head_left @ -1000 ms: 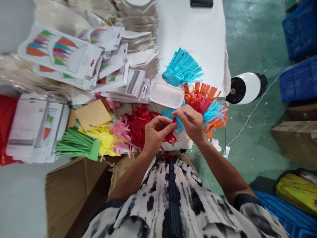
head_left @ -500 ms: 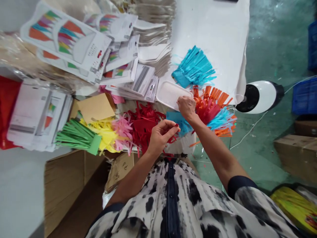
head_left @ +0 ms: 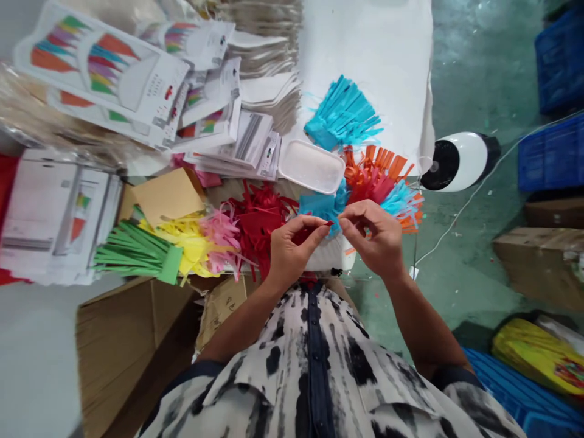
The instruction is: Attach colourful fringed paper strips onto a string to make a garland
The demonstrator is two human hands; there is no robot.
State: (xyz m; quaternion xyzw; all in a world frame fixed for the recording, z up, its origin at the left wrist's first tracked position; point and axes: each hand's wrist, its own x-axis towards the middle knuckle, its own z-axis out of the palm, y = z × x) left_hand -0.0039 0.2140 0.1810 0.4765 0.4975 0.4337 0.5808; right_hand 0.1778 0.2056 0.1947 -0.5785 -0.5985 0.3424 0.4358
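Left hand (head_left: 294, 249) closed to a pinch, thumb and forefinger on a small red paper strip (head_left: 326, 224). Right hand (head_left: 371, 240) has fingertips drawn together just beside it; hold on the strip cannot be told. Blue paper fringe (head_left: 322, 207) directly behind; red fringe (head_left: 258, 228), white tub (head_left: 311, 166), orange fringe (head_left: 376, 173) beyond.

Tiny red paper piece (head_left: 329, 224) mostly hidden
The left grip (head_left: 292, 252) covers nearly all of it, so its shape cannot be told; small print on the cards (head_left: 103, 67) is unreadable; a blue crate (head_left: 561, 61) runs off the right edge.
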